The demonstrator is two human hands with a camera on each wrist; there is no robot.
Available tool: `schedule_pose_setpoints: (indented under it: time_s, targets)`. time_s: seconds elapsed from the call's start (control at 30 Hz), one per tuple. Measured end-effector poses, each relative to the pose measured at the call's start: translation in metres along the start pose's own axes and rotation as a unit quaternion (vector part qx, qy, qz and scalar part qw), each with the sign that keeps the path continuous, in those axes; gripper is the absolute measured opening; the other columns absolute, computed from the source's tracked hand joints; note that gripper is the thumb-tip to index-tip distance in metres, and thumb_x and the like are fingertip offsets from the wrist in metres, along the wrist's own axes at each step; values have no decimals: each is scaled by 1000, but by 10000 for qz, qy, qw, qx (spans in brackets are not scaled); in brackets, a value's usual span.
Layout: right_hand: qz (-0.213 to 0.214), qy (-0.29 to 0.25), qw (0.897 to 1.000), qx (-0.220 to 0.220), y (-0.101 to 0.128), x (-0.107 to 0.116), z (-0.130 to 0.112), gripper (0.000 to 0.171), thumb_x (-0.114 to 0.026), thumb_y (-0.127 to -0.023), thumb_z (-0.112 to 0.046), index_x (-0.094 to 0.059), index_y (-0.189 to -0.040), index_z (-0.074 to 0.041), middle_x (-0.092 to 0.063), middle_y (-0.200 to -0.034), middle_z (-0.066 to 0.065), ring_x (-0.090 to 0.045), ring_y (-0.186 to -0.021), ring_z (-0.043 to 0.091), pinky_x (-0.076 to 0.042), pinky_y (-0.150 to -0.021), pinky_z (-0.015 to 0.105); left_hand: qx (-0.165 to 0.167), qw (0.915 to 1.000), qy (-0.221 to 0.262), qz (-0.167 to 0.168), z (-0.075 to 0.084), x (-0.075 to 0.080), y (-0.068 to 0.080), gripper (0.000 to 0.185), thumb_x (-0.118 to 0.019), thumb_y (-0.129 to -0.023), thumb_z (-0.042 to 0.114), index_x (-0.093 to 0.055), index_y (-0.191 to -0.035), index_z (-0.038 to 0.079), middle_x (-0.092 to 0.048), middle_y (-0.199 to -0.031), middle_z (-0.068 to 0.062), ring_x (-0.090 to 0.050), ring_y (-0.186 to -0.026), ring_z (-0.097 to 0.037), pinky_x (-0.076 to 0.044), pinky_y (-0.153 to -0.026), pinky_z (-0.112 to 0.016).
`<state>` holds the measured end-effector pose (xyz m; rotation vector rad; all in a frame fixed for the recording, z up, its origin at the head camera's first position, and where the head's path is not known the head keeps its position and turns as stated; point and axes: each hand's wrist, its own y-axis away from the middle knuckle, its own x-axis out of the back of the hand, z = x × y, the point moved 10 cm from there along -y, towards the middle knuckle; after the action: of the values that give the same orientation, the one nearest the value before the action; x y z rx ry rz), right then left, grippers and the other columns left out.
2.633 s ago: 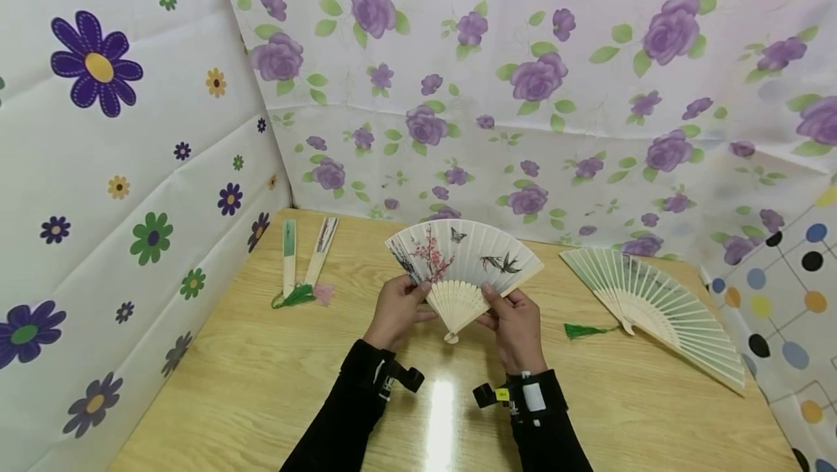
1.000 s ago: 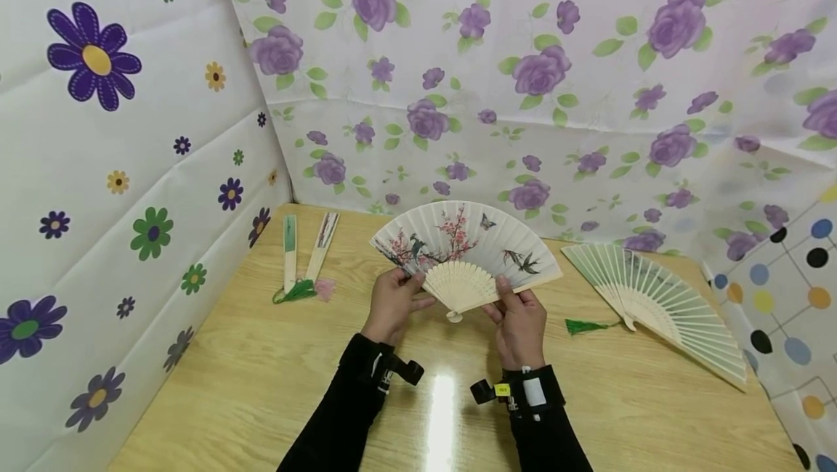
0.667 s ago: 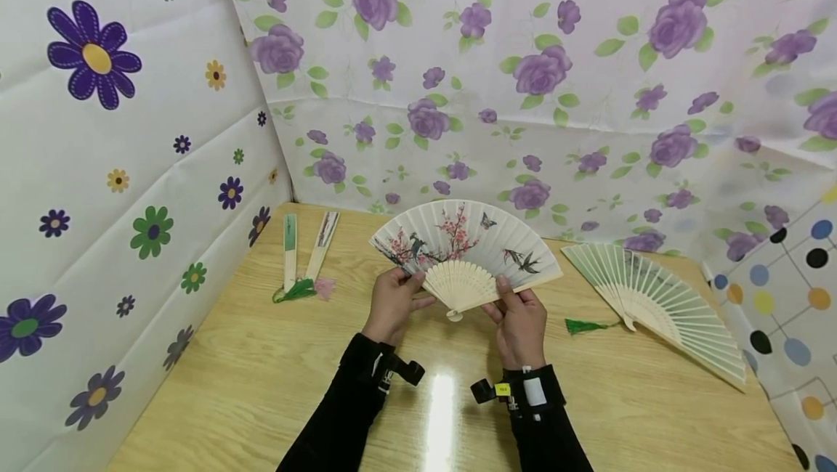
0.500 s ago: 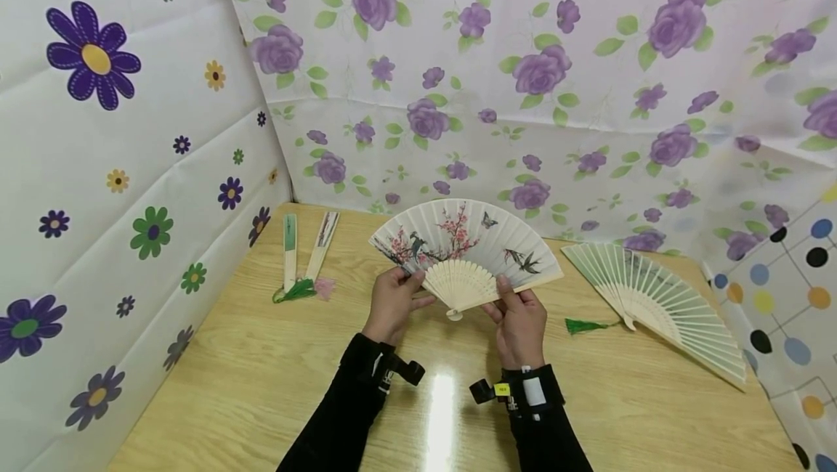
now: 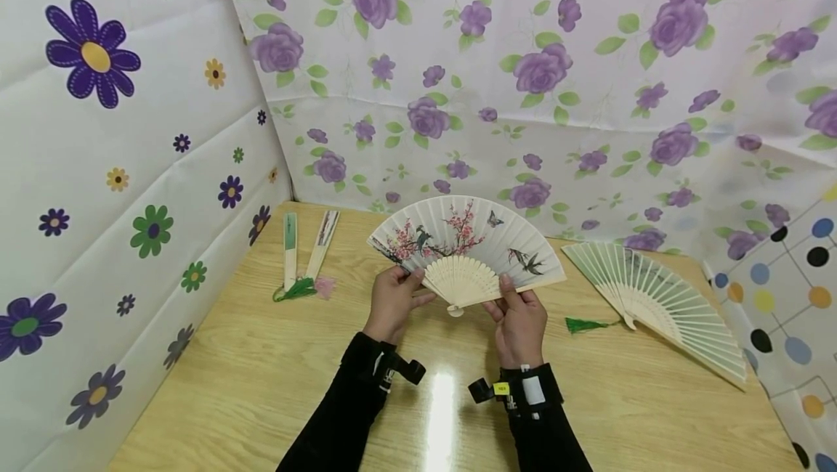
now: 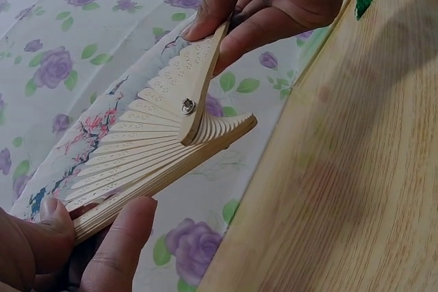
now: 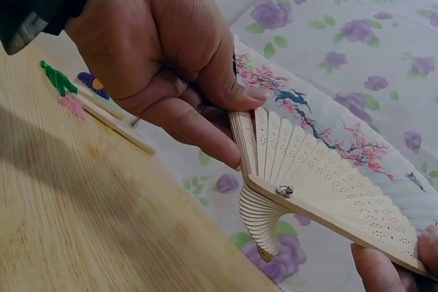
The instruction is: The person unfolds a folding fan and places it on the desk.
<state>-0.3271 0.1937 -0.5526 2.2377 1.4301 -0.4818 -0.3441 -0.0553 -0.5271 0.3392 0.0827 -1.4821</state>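
Table (image 5: 275, 377) of pale wood fills the lower part of what we see, walled by flowered cloths (image 5: 536, 72). On its right side lies a spread fan, the green fan (image 5: 654, 301), ribs up, with a green tassel (image 5: 584, 326) beside its pivot. At the far left we see two folded fans (image 5: 304, 250) lying side by side, their green and pink tassels touching.

Above the table's middle we hold the painted fan (image 5: 467, 239) spread wide, its blossoms and birds facing us, clear of the wood. Our left hand (image 5: 392, 303) pinches the left outer rib between thumb and curled fingers; our right hand (image 5: 521, 321) pinches the right outer rib the same way. The left wrist view shows the fan's rivet (image 6: 187, 106) and the carved ribs fanning out from it, with the right hand's fingers (image 6: 274, 5) closed on the top rib. The right wrist view shows the left hand (image 7: 164, 52) gripping the other rib, near the rivet (image 7: 285, 190).
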Motion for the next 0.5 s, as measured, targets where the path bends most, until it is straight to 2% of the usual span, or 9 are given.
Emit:
schedule_pose_setpoints:
  time_s: [0.33,0.5]
  targets:
    - [121,-53,9998,-139,-2,2,5,17,-71,-115,-19,-83,-124,-11,-85,-101,0,-85,-87,10,-72,-73,20,16,10000,17,3,-1,-1,-1,24,-60,-118,3,-70,-132,-14,-70,-114,-14,-83,-95,-18,-76,-93,-36]
    - [236,-274,9991,-199,-1,3,7,17,-69,-116,-18,-83,-119,-9,-84,-99,2,-84,-87,11,-73,-76,21,-58,9999,95,15,1,-3,-2,25,-60,-118,3,-69,-132,-17,-71,-116,-15,-81,-95,-14,-75,-90,-33]
